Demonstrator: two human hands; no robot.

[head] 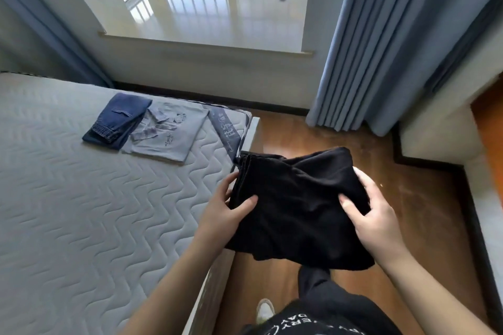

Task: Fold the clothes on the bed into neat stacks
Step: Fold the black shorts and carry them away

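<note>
Grey quilted mattress: folding surface.
Folded black fabric garment: held beside bed edge, above floor, likely awaiting stacking.
Folded grey shirt, dark blue jeans: touching, near corner.
Left hand, right hand: each pinching garment side, thumbs on top.

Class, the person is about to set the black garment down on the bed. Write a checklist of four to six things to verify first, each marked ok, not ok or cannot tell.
1. Both hands hold the black garment: ok; left hand and right hand grip opposite sides.
2. Garment folded neatly: not ok; its lower edge hangs bunched.
3. Garment over the bed: not ok; it is held mostly over the floor, past the mattress edge.
4. Free space on the mattress: ok; bare quilting lies in front of the folded items.
5. Jeans and grey shirt folded: ok; the jeans overlap the shirt's edge.
6. Number of folds in the garment: cannot tell.
</note>
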